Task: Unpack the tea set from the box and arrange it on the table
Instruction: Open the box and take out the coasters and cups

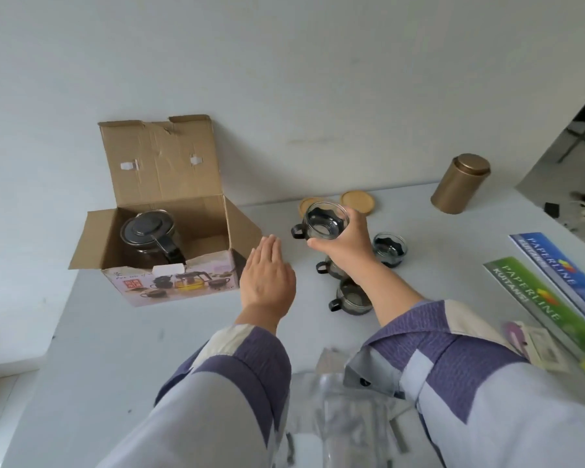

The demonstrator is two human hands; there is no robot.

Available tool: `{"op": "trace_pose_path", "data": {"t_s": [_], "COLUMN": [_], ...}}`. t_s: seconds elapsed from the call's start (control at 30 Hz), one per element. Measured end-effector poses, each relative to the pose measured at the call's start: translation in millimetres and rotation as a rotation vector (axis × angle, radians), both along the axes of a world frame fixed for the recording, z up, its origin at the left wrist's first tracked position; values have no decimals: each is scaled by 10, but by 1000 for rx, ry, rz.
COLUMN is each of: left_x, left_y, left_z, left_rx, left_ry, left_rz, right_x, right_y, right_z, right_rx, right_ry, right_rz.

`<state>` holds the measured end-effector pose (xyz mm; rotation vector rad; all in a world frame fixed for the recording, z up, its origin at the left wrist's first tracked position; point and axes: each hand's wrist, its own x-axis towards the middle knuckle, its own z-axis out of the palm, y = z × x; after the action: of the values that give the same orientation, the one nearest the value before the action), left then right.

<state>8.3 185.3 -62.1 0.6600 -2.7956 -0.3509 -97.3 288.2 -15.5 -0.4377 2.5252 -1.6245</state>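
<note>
Setting out a cup, glass teapot yet to unpack.
The right hand (347,246) grasps a clear glass cup with black holder (323,221) at frame centre above its fellows; the left hand (267,275) hangs released beside the open cardboard box (169,231), centre left, which holds the dark-lidded glass teapot (149,236); the cup wants a free spot on the white table (115,349).

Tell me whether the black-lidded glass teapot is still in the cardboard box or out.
In. The black-lidded glass teapot stands upright inside the open cardboard box, lid flap raised.

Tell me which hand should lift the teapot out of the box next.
Left. The left hand is open and free, right beside the box holding the teapot. The right hand is busy gripping a glass cup.
</note>
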Motion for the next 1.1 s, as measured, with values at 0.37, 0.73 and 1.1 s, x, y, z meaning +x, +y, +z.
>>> {"op": "trace_pose_path", "data": {"t_s": [0.37,0.73,1.1], "left_x": [-17,3,-15], "left_y": [674,774,761], "left_z": [-545,-743,-776], "left_rx": [276,212,203], "left_ry": [-468,-550,-589], "left_rz": [41,34,33], "right_x": [-362,-368,-428], "right_y": [1273,1553,1553], "right_z": [-444,-959,-1135], "right_rx": [139,167,193], "right_ry": [-96,-155,-119], "right_rz": [-154,-158,-138]}}
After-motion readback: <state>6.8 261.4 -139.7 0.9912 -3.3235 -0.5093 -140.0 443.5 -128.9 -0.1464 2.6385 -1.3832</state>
